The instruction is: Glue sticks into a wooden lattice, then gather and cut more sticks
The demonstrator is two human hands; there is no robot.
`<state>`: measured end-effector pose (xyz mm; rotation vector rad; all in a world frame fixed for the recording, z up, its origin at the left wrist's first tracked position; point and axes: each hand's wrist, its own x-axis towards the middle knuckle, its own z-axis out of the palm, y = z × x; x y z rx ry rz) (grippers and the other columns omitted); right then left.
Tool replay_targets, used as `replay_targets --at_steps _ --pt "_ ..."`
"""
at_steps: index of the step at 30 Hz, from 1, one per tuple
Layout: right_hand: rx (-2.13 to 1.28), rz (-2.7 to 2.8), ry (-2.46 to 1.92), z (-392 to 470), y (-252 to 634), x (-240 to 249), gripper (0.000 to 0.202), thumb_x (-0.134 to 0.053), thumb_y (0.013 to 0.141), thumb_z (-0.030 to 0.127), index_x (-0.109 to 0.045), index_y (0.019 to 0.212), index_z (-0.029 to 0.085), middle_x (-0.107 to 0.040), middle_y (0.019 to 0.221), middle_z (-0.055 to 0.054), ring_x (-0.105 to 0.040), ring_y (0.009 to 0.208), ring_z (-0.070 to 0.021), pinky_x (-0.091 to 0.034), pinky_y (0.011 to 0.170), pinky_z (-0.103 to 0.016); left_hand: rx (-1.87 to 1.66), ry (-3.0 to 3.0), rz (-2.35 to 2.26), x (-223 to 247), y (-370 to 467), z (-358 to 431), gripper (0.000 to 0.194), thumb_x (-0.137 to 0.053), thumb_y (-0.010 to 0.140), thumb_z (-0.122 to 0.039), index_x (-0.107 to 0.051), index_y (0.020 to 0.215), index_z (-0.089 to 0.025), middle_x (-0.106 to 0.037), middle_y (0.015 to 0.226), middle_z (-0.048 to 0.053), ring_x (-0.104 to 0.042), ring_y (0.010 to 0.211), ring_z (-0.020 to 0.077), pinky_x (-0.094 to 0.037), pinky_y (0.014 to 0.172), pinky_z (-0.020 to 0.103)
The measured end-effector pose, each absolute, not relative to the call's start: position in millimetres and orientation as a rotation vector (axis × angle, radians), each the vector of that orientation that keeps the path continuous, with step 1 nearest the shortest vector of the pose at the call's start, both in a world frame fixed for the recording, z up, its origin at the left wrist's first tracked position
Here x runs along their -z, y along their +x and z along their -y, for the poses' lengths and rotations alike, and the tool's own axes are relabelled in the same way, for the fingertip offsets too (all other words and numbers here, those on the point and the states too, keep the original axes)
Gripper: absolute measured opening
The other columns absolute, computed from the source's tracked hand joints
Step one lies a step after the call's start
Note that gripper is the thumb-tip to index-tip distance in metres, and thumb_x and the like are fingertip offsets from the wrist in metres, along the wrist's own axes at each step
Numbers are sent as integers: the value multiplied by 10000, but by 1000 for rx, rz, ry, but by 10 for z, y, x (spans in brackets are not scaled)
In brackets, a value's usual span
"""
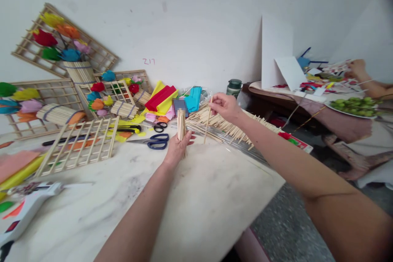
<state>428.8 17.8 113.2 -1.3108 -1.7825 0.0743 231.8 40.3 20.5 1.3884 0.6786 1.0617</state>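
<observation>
Near the middle of the table, my left hand (177, 147) is wrapped round an upright bundle of wooden sticks (181, 125). To its right and a little higher, my right hand (225, 106) pinches a single wooden stick (207, 125), which hangs nearly upright. Behind and below that hand lies a wide pile of loose wooden sticks (233, 129). Dark blue-handled scissors (158, 142) rest just left of my left hand, with a smaller black-handled pair (160, 127) behind them.
Stick lattices with bright paper flowers (44, 37) lean on the wall at left. A flat wooden lattice (81, 145) and a white glue gun (30, 204) lie nearer. Folded coloured paper (161, 98) and a green jar (234, 87) are behind. At right, another person's hand (357, 66) is above a second table.
</observation>
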Motion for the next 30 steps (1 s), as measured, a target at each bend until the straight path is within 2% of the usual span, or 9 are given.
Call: replay_targets --at_steps 3,8,13,20,26,30 --pt "-441 1744 -1113 -126 4021 -1079 116 -522 758 280 -492 766 169 -536 550 33 -556 475 -114 -462 491 -245 -1034 1401 -672 -202 2310 -405 497 -606 649 -531 -589 898 -101 -623 977 132 -629 777 197 -525 664 334" --pt "-613 1711 -1028 -113 3777 -945 106 -554 742 270 -496 748 181 -551 542 38 -567 494 -110 -484 497 -239 -1012 1404 -684 -199 2293 -407 475 -617 645 -526 -584 874 -112 -638 897 92 -635 669 158 -516 656 296" --pt "-560 1709 -1039 -158 3683 -935 73 -541 739 232 -491 754 180 -555 556 36 -570 494 -110 -485 508 -241 -1026 1417 -703 -217 2282 -384 443 -627 633 -524 -561 802 -120 -636 797 63 -626 587 146 -490 568 257" --pt "-503 1772 -1034 -152 3627 -971 41 -516 748 207 -487 756 178 -513 537 39 -541 482 -108 -478 514 -252 -1041 1504 -728 -239 2273 -357 409 -578 663 -545 -510 654 -141 -570 544 6 -555 478 116 -425 474 222" --pt "-436 1833 -1015 -121 3602 -969 42 -494 777 222 -497 786 181 -543 588 27 -554 510 -105 -461 513 -228 -1094 1470 -701 -162 2311 -382 397 -594 643 -544 -449 669 -175 -479 460 -64 -446 379 73 -480 509 254" --pt "-222 1927 -1058 -103 3602 -958 90 -468 793 210 -529 833 157 -586 676 -1 -567 560 -100 -436 541 -208 -1066 1466 -697 -181 2316 -363 409 -615 620 -541 -430 646 -178 -405 418 -93 -363 359 43 -514 578 279"
